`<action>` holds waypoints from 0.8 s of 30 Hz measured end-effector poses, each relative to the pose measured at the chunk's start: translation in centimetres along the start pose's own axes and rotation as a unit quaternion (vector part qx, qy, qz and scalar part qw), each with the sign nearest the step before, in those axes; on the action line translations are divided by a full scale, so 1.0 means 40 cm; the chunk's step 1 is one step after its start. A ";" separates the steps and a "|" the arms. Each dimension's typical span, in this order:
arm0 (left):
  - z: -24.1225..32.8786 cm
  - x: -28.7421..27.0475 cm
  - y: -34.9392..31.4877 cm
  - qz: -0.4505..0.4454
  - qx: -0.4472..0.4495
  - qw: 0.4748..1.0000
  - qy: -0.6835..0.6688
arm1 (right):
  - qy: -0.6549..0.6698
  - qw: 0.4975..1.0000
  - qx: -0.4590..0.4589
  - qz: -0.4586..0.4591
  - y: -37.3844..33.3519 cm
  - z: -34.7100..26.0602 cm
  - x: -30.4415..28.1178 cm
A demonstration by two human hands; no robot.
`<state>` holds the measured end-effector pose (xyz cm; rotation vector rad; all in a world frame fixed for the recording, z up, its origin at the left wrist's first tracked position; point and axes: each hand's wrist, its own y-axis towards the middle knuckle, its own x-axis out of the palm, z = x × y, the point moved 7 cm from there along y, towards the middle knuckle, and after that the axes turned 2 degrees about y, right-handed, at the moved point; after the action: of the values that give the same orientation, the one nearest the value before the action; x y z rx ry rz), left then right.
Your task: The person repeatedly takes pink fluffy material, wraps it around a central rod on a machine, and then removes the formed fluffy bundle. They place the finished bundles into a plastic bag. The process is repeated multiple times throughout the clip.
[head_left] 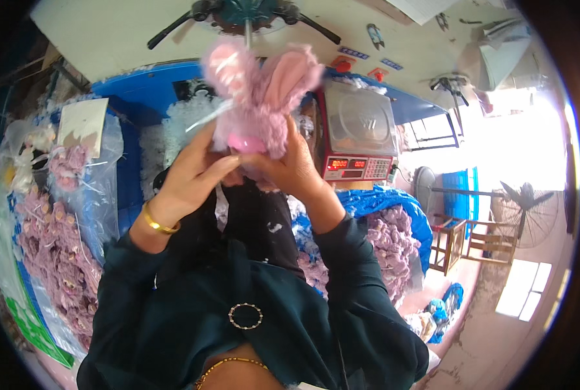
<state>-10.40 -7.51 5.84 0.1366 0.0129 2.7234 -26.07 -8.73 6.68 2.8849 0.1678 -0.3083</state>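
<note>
Both my hands are closed around a fluffy pink-purple plush rabbit [267, 123], held up in front of me with its two long ears pointing away. My left hand [195, 169] grips it from the left side, the thumb pressed near a smooth pink patch on the plush. From the right, my right hand [296, 166] holds it, with the thumb across the lower edge. The fingers behind the plush are hidden. Beyond the ears stands a metal nozzle [248, 32] on a machine with black handles.
On the left, a heap of purple plush pieces [56, 253] lies by a blue bin with clear plastic. A red digital scale [358, 140] stands to the right, above a blue bag [420, 224] of more plush. White stuffing [192, 117] fills a blue-edged trough; a standing fan [527, 208] is farther right.
</note>
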 end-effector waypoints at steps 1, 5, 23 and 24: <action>-0.014 -0.025 -0.022 -0.014 -0.014 1.000 -0.005 | 0.021 1.000 0.019 -0.002 -0.010 0.011 -0.033; -0.076 -0.296 -0.133 0.197 -0.031 0.948 0.247 | -0.131 0.985 0.109 0.042 -0.015 0.212 -0.386; -0.278 -0.998 -0.949 0.291 -0.483 0.431 0.704 | -0.045 0.824 0.388 0.411 -0.206 0.457 -0.907; -0.304 -1.043 -0.932 0.254 -0.479 0.454 0.707 | -0.029 0.822 0.374 0.427 -0.215 0.444 -0.907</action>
<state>41.38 9.92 -11.25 -2.6390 -1.1452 1.8351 -65.95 -7.97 -4.05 3.2349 -1.5395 -0.3179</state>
